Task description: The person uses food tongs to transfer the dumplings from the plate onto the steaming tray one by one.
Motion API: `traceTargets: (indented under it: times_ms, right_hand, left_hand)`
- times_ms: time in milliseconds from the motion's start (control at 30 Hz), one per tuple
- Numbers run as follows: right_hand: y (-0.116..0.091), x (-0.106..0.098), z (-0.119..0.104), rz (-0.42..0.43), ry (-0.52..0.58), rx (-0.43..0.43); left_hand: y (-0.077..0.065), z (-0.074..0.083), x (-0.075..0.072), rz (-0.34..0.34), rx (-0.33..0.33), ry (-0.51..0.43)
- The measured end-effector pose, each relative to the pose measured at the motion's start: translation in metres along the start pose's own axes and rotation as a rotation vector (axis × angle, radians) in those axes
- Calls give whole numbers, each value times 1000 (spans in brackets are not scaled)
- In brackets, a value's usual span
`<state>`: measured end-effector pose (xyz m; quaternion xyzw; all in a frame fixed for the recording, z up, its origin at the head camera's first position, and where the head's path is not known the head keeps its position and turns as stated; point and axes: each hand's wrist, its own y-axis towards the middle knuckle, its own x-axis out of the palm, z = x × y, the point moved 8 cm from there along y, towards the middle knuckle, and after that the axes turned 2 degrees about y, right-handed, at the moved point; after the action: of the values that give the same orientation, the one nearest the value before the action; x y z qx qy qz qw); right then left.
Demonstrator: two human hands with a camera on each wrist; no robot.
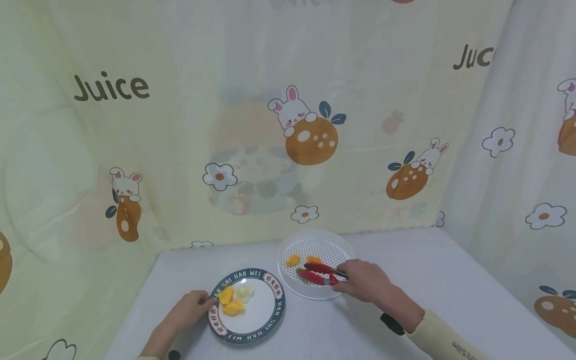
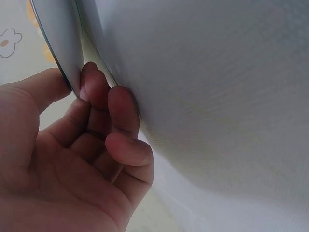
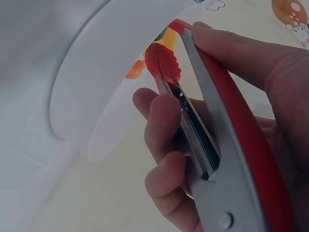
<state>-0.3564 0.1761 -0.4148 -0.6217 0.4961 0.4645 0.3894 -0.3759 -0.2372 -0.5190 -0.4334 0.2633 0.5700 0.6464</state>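
Observation:
My left hand (image 1: 191,306) pinches the left rim of a round plate (image 1: 265,320) with a dark lettered border. In the left wrist view, the thumb lies on one side of the plate's edge (image 2: 58,53) and fingers on the other. Yellow pieces (image 1: 233,307) and a pale piece (image 1: 244,293) lie on the plate. My right hand (image 1: 366,280) grips red-tipped metal tongs (image 3: 241,130). Their red tips are apart over a white perforated tray (image 1: 293,290). A yellow piece (image 1: 293,260) and an orange piece (image 1: 314,259) lie there. Some green shows by one tip; whether the tongs hold it, I cannot tell.
Both dishes stand side by side on a white-covered table (image 1: 396,260), the tray behind and right of the plate. A printed curtain (image 1: 180,125) hangs along the table's back edge, and another (image 1: 517,175) hangs at the right.

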Motion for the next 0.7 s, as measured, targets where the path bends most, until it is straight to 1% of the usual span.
traceTargets:
  times_ms: [167, 300, 433, 567, 700]
  right_hand:
    - [-2, -3, 1, 9, 1, 21]
    - [-6, -5, 1, 16, 33, 63]
    - [-11, -1, -4, 17, 77, 102]
    - [-14, 11, -18, -6, 139, 104]
    - [-14, 25, -40, -30, 190, 48]
  left_hand:
    - [1, 2, 0, 7, 4, 12]
    - [1, 4, 1, 9, 8, 13]
    - [0, 4, 2, 4, 17, 12]
    - [-1, 3, 1, 2, 13, 9]
    - [-1, 2, -1, 1, 10, 15]
